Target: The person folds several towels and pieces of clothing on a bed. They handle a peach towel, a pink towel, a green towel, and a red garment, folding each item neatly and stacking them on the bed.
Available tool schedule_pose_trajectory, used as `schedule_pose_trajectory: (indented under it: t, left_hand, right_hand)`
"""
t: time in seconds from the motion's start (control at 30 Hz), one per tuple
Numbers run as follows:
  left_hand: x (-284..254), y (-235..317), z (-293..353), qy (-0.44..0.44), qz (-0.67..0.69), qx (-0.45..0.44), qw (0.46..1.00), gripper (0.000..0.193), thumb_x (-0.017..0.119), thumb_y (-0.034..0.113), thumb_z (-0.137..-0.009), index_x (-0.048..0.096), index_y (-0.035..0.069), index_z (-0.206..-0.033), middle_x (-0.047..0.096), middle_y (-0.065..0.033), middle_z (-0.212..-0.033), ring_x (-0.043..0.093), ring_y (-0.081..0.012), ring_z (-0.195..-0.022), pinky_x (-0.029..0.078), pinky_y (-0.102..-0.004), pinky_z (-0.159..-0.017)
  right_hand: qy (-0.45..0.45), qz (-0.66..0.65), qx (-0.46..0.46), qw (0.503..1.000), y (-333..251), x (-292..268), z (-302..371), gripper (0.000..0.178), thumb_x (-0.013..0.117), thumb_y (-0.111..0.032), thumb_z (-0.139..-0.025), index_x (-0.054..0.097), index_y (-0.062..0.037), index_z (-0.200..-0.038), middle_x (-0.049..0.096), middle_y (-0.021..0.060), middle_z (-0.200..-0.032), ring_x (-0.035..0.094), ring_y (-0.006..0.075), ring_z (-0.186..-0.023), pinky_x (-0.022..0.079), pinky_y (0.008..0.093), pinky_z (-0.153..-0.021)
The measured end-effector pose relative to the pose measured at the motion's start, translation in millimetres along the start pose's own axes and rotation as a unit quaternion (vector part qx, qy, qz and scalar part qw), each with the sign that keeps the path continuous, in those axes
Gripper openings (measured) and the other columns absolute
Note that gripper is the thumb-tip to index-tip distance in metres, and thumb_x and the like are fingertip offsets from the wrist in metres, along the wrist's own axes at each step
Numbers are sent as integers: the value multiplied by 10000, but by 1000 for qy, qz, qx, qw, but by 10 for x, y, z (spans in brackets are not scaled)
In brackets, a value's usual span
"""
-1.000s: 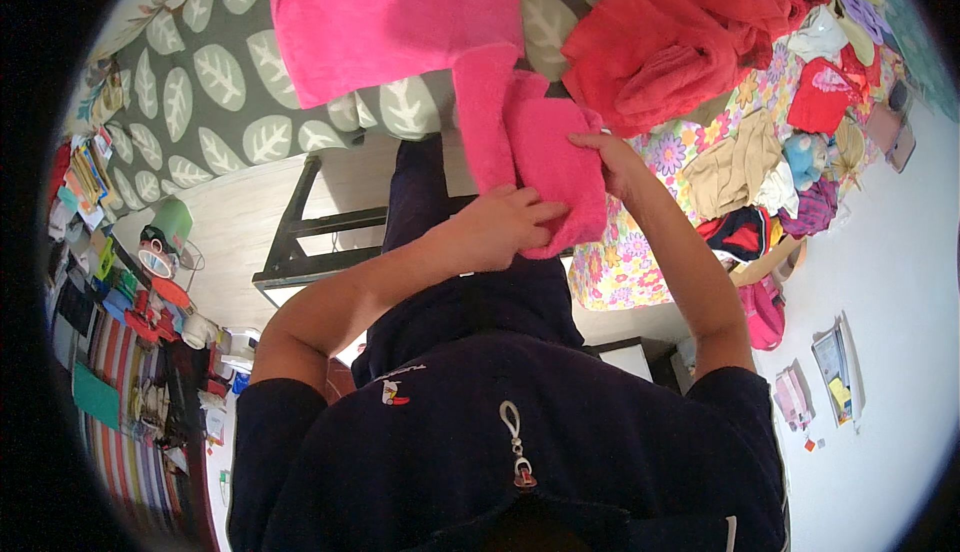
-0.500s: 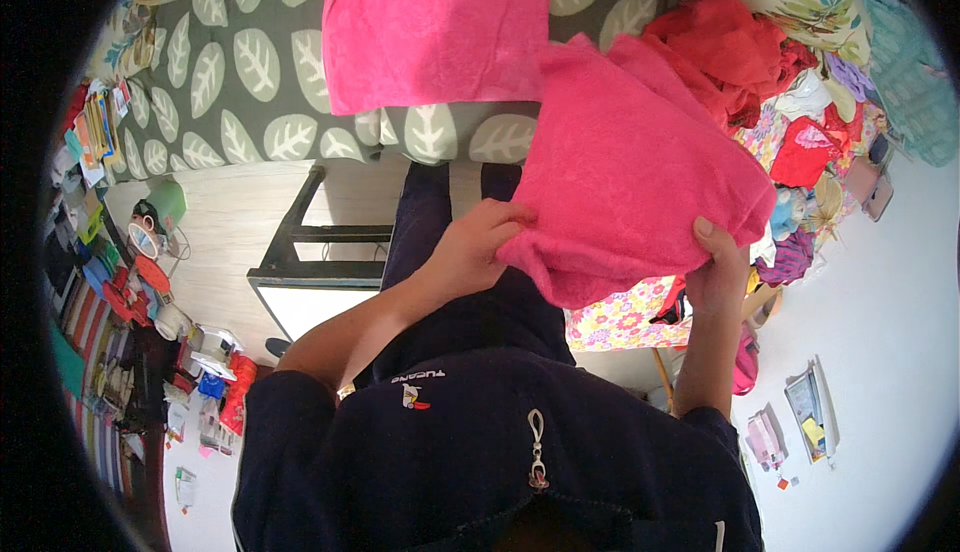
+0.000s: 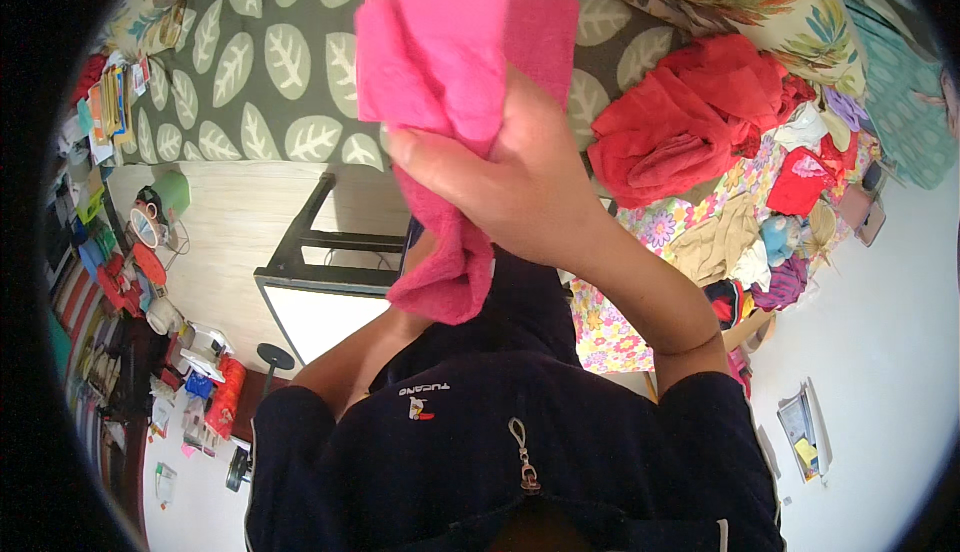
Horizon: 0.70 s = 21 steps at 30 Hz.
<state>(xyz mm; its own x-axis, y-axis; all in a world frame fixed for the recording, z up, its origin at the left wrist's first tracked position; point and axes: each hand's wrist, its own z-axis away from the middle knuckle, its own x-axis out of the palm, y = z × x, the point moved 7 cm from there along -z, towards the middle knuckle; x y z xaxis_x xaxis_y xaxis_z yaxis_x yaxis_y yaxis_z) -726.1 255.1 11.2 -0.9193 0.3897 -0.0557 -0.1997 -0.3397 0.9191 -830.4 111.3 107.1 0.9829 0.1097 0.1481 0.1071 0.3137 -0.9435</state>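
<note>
The person's right hand (image 3: 500, 177) is pressed together around a bright pink, soft plush cloth (image 3: 445, 277), and its thumb lies across the front. The lower end of this cloth hangs bunched before the dark trousers (image 3: 530, 302). The left hand is hidden behind the cloth, so I cannot tell its grip. Beyond, a flat pink folded cloth (image 3: 545, 37) lies on grey-green leaf-patterned fabric (image 3: 285, 57). The navy-blue shirt (image 3: 400, 472) bears small white lettering (image 3: 425, 389) above a white emblem (image 3: 416, 409) with an orange-red part. On the pale wall holder (image 3: 797, 427), any writing is too small to read.
</note>
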Motion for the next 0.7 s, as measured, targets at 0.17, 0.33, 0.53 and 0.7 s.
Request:
schedule_pose_trajectory:
  t: [0.17,0.33,0.53,0.7]
  left_hand:
    - [-212,352,-150,-7,-237,86,968,346,643,108,-651,554,80,-985,561,-105,-885,554,-294,-804,461,-337,-682]
    - [320,-548,-1014,-21,-301,110,947,426,588,67,-663,503,57,-1081,516,-155,-1052,504,-320,-992,437,-378,-806]
    - [502,-1909,-1418,-112,-384,15,916,525,604,127,-700,449,84,-1200,439,-179,-1220,443,-323,-1112,371,-397,-940]
    - [-791,-2256,-1520,105,-365,51,924,538,641,91,-685,465,117,-1193,451,-157,-1214,404,-333,-1141,342,-416,-959]
  right_hand:
    - [19,-66,-13,998,38,-230,-259,201,610,-170,-749,569,-29,-886,587,37,-767,560,128,-702,446,283,-668]
    - [101,-66,85,989,1280,-1201,-759,312,658,-157,-738,573,10,-988,619,58,-851,583,137,-754,469,280,-699]
    - [245,-8,257,935,3540,-2448,-557,399,644,-234,-766,542,22,-1053,603,94,-971,569,171,-855,448,289,-757]
    - [229,133,191,945,3631,-2329,-337,511,665,-313,-740,521,32,-1087,590,142,-1018,563,222,-924,432,310,-807]
